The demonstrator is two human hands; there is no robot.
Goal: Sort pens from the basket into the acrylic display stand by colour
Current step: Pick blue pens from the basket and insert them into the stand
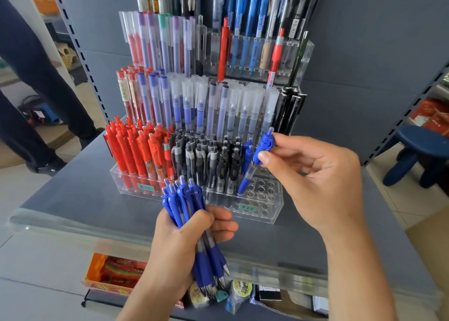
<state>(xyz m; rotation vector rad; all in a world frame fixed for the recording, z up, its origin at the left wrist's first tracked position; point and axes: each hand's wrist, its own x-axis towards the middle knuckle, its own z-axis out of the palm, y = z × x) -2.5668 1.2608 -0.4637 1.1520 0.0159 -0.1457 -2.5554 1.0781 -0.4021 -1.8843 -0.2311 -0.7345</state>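
My left hand grips a bundle of several blue click pens, tips pointing down. My right hand pinches the top of one blue pen that stands tilted with its tip in a hole at the right end of the clear acrylic display stand. The stand's front tier holds red pens on the left, black pens in the middle and two blue pens to their right. Several holes at the right end are unfilled. No basket is in view.
Higher tiers hold capped red, blue, clear and black pens. The stand sits on a grey shelf with a clear front lip. Boxes of small goods lie below. A person's legs stand at left, a blue stool at right.
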